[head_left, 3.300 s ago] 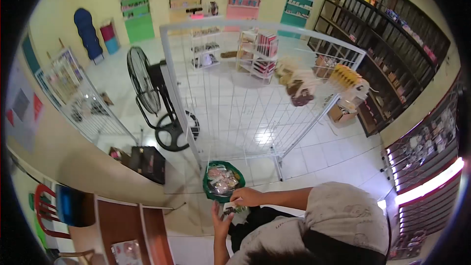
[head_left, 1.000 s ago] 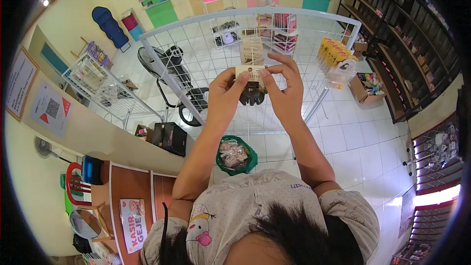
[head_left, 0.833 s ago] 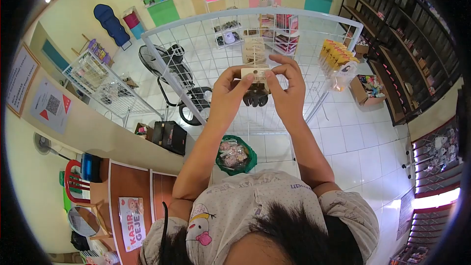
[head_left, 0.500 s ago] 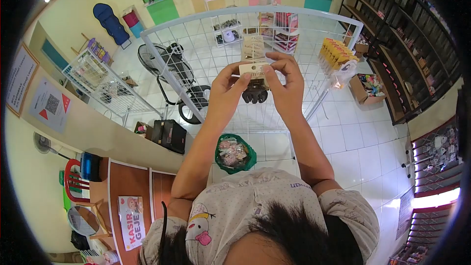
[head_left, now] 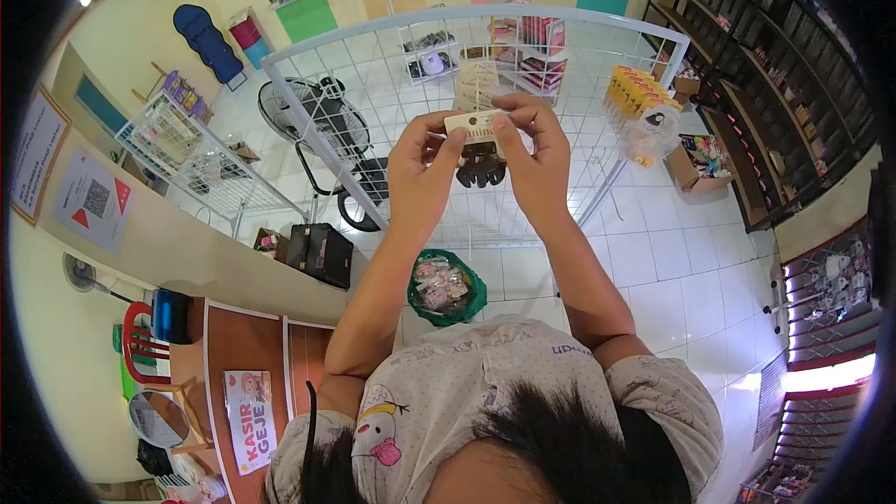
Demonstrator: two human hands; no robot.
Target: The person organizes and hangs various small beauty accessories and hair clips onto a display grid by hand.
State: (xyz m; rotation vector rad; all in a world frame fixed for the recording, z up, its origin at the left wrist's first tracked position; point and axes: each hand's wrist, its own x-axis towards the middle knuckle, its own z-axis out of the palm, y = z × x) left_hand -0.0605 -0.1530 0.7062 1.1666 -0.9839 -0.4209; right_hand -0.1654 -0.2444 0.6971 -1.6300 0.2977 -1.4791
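Note:
A dark hair claw clip (head_left: 482, 168) hangs below its cream card (head_left: 476, 126), which has a hole near its top edge. My left hand (head_left: 420, 157) pinches the left side of the card between thumb and bent fingers. On the other side, my right hand (head_left: 534, 151) grips the card with its thumb on the front. Just beyond my fingers, several similar cream cards (head_left: 477, 84) hang in a row at the white wire grid rack (head_left: 392, 35). Whether the held card touches that row cannot be made out.
A green bag (head_left: 448, 287) of packaged items stands on the floor below my arms. Yellow packets (head_left: 642, 91) hang at the grid's right side. A black fan (head_left: 322, 121) stands behind its left side. Dark shelves (head_left: 747, 84) line the right; a wooden counter (head_left: 245, 336) is at left.
Both hands have shifted slightly left with the carded claw clip. The card now tilts a little, and the clip shows more fully from the front.

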